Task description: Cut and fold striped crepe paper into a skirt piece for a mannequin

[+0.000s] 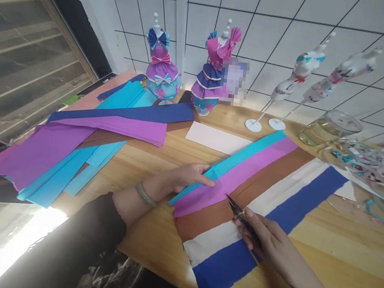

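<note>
A striped sheet of crepe paper [219, 188] lies slantwise before me, in bands of cyan, purple, brown, white and dark blue. My left hand [193, 176] pinches its cyan edge, the thumb on top and the other fingers mostly hidden beneath. In my right hand [264, 238] is a pair of small black scissors [238, 210] with slim pointed blades. Their tips are over the border of the purple and brown bands, just right of my left thumb. Whether the blades touch the paper I cannot tell.
Loose coloured paper strips [56, 147] are piled at the left on the wooden table [347, 268]. Two dressed mini mannequins [163, 78] and two slimmer ones on stands [299, 73] line the tiled wall. A glass jar [332, 127] and tangled ribbon scraps [376, 167] sit at the right.
</note>
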Available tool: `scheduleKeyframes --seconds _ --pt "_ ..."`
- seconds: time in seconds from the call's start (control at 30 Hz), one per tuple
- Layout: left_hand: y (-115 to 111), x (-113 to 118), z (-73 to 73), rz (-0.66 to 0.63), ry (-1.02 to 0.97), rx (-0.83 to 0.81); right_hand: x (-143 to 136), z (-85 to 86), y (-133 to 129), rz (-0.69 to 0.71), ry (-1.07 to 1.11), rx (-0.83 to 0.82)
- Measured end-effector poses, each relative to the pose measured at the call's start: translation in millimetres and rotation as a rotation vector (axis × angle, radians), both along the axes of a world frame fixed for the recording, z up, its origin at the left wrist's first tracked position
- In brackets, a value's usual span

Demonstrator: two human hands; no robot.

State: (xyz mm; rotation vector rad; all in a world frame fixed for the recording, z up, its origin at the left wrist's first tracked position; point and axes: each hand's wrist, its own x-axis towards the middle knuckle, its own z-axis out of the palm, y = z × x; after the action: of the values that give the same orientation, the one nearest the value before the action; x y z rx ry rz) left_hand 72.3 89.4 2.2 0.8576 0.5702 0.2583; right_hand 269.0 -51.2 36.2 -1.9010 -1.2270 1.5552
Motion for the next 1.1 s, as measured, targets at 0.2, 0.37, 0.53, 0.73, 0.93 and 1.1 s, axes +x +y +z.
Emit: scheduleKeyframes --seconds 0.2,0.37,0.53,0.73,0.93,1.1 --pt "0 0 -0.6 0.003 -0.011 0.005 -5 1.0 7 -0.004 0.003 0.038" --pt "0 1 -0.7 0.021 0.002 -0.020 -8 -1.0 13 0.003 0.021 0.061" --pt "1 1 -2.7 0.011 -0.036 -0.002 -11 -4.7 13 0.029 0.003 0.102" --pt "2 2 -4.0 0.063 -0.026 0.149 -13 -7.7 10 0.028 0.005 0.083" --pt "2 2 -4.0 0.074 -0.009 0.147 -13 -8.4 11 0.035 0.009 0.086" --pt "3 1 -7.0 0.062 -0.018 0.127 -13 -10.1 11 0.041 -0.010 0.095"
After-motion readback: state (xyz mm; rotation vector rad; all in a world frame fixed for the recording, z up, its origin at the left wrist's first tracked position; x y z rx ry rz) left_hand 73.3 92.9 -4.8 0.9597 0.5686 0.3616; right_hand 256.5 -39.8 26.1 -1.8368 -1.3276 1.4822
